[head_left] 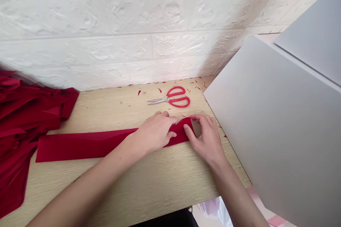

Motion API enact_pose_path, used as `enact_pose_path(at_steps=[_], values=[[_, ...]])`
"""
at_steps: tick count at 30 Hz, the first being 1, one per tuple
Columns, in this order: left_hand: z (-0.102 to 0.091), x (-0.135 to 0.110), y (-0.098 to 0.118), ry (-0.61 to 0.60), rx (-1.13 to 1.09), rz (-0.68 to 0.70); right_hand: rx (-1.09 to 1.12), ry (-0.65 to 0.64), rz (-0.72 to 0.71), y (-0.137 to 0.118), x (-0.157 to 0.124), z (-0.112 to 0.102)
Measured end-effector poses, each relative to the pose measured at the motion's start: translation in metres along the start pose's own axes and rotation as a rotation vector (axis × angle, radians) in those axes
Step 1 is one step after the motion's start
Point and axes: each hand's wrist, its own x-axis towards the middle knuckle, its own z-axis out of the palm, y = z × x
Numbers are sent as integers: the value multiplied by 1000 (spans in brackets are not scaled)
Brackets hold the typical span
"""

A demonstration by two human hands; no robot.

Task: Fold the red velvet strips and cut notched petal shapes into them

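Red strip (pixel 87 147) — left hand (pixel 153 135), right hand (pixel 206 142) pinching it

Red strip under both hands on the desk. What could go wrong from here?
The red strip is folded at one end and held only by the left hand and right hand, so it may spring open if either lets go. The scissors lie just beyond the hands, so a careless reach could knock them. The white panel stands close to the right hand and could get bumped.
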Motion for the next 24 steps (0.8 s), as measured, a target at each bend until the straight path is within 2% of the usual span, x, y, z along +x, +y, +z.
enact_pose_path(at_steps=[6, 13, 18, 21, 24], values=[[3, -26, -7, 147, 27, -90, 351, -66, -25, -14, 5, -3], [-11, -44, -33, 318, -82, -151, 341, -59, -261, -51, 39, 10], [-21, -40, -49, 424, -254, -69, 400, -71, -346, -66, 58, 31], [-19, -32, -55, 460, -362, -15, 471, -35, -288, -67, 58, 44], [-13, -24, -60, 486, -478, 15, 514, -65, -236, -62, 55, 50]])
